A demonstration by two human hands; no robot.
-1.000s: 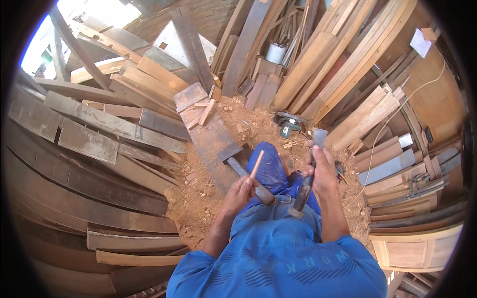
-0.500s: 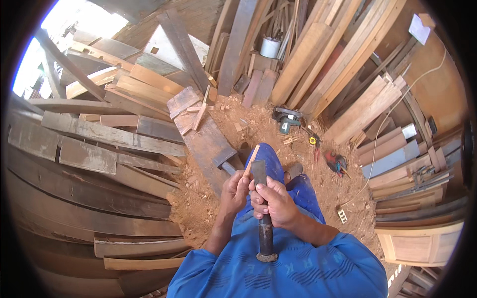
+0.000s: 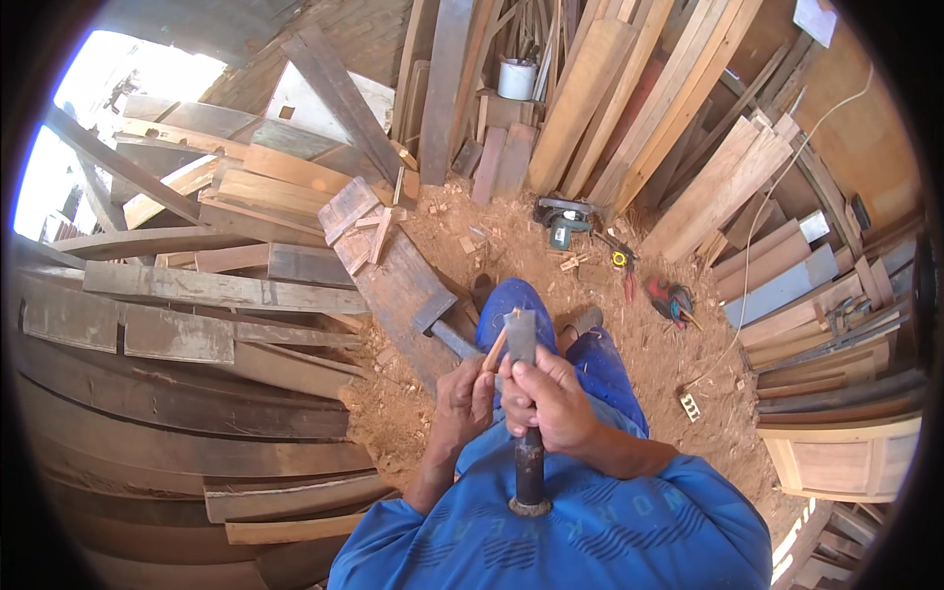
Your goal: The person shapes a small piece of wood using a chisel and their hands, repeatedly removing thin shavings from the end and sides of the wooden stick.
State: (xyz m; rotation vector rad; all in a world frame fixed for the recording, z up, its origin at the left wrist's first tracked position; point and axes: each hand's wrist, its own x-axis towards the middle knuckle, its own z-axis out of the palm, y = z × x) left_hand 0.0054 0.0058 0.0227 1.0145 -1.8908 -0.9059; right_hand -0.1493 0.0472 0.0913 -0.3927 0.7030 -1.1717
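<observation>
The fingers [image 3: 547, 385] of the right hand [image 3: 551, 398] are curled tight around a chisel [image 3: 524, 393], a flat grey blade on a dark handle, held upright in front of the chest so that the blade end points to twelve o'clock and the ringed butt of the handle sits at six o'clock, close against the blue shirt [image 3: 590, 531]. The left hand [image 3: 464, 403] lies at nine o'clock of the right, touching it, with its fingers pinched shut on a thin wooden sliver [image 3: 495, 346] whose upper end leans in against the side of the chisel blade. Below both hands the person's knees, in blue trousers [image 3: 516, 305], stretch toward twelve o'clock over a floor covered with reddish sawdust [image 3: 678, 364] and chips. Just at ten o'clock of the hands a grey weathered plank [image 3: 393, 285] lies on the ground with small offcuts on it. At nine o'clock curved, stacked boards [image 3: 177, 433] fill the side of the view. Toward one o'clock, well apart from the hands, a green circular saw [image 3: 560, 218] rests on the sawdust, with a yellow tape measure [image 3: 619, 259] near it and a red tool [image 3: 669, 295] farther to two o'clock. Long planks [image 3: 629, 108] lean against the wall at twelve to two o'clock, and a white bucket [image 3: 516, 79] stands among them.
</observation>
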